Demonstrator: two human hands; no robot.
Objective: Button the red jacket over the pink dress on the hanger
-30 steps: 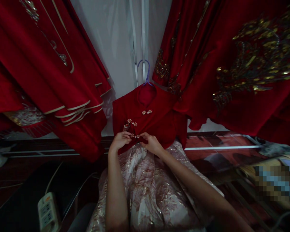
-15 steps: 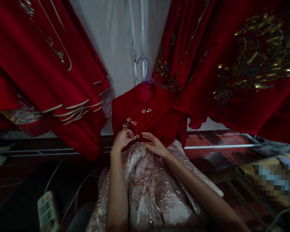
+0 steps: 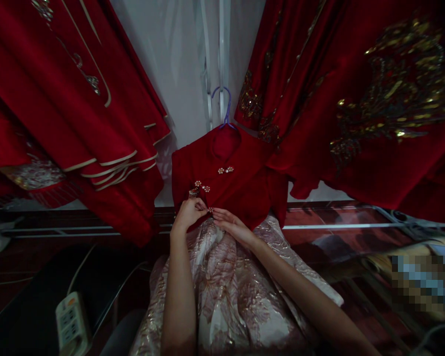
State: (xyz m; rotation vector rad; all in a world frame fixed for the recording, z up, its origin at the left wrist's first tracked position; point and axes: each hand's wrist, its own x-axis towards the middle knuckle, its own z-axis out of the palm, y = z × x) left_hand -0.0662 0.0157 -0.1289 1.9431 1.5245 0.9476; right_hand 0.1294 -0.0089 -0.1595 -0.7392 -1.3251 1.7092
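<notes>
A short red jacket [image 3: 244, 190] hangs on a purple hanger [image 3: 228, 106], with beaded flower clasps [image 3: 225, 170] at the upper front and a second pair of clasps [image 3: 202, 187] lower on the left. At the hem, my left hand [image 3: 189, 213] pinches another flower clasp [image 3: 210, 210] between thumb and fingers. My right hand [image 3: 233, 226] meets it from the right, its fingers drawn together with the tips on that clasp's right side. A dark ornament [image 3: 193, 193] sits just above my left hand. My fingers partly hide the held clasp.
Red garments with pale edging [image 3: 126, 153] hang at left; a red garment with gold sequins [image 3: 404, 89] hangs at right. Below the jacket spreads a pale shiny brocade skirt [image 3: 241, 296]. A power strip [image 3: 72, 321] lies lower left, and a white rail [image 3: 319, 226] runs behind.
My right hand has moved slightly left and down, its fingers closing together at the clasp. My left hand keeps its pinch. The view has shifted a little.
</notes>
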